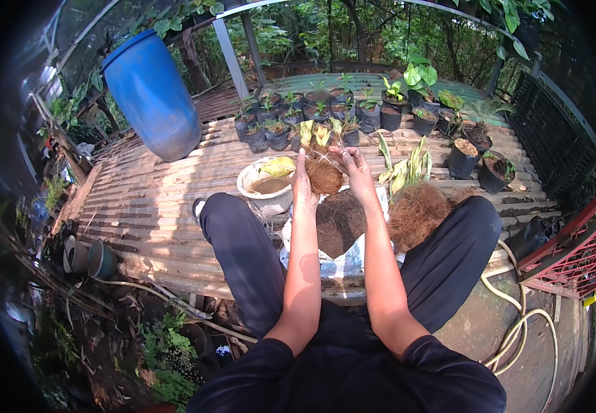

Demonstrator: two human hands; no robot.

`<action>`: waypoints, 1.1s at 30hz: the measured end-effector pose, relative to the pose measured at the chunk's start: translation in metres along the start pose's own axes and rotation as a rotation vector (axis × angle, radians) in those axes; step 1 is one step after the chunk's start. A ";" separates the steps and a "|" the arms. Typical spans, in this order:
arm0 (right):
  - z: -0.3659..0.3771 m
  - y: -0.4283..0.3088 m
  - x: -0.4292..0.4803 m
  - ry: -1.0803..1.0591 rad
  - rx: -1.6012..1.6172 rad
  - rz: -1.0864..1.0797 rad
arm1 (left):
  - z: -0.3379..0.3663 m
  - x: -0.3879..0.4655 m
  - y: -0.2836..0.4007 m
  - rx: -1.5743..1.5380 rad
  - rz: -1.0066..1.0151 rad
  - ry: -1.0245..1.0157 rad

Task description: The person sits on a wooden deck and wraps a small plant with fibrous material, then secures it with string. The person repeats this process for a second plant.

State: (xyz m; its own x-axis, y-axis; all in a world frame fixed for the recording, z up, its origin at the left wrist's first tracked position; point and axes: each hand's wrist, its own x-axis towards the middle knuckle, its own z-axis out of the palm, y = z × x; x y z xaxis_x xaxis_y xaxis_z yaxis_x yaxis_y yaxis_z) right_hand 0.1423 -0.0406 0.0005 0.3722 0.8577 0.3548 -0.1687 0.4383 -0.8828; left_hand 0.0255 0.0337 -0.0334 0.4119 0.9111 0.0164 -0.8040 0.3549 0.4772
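A ball of brown coconut fibre (325, 178) with a yellow-green leafy plant (322, 135) at its top is held up before me. Pale string crosses the upper part of the ball. My left hand (302, 178) grips it from the left side. At its upper right, my right hand (354, 168) pinches the string between the fingertips. Below both hands lies an opened white sack (347, 266) with dark soil (340, 222) on it. Left of the ball, a pale basin (267, 195) holds murky liquid, and a yellowish leaf (278, 167) shows over its rim.
Loose coconut fibre (419, 214) lies by my right knee, with variegated snake plant leaves (412, 168) behind it. Several potted seedlings (298, 111) stand in rows at the back of the corrugated surface (143, 206). A blue barrel (152, 95) stands left; a hose (517, 330) coils lower right.
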 end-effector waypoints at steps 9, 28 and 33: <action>0.021 0.007 -0.010 0.369 0.034 -0.147 | 0.035 -0.015 -0.027 0.386 0.261 0.173; 0.026 0.005 -0.011 0.486 0.368 0.032 | 0.062 -0.038 -0.020 0.336 0.328 -0.073; 0.030 0.009 -0.013 0.529 0.321 -0.002 | 0.061 -0.038 -0.016 0.502 0.259 0.023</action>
State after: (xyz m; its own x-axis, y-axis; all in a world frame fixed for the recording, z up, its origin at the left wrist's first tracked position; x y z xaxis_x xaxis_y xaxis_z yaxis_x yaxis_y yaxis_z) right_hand 0.1086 -0.0399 -0.0026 0.7609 0.6436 0.0827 -0.4036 0.5692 -0.7163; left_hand 0.0484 -0.0193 0.0119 0.2147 0.9614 0.1723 -0.5730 -0.0189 0.8193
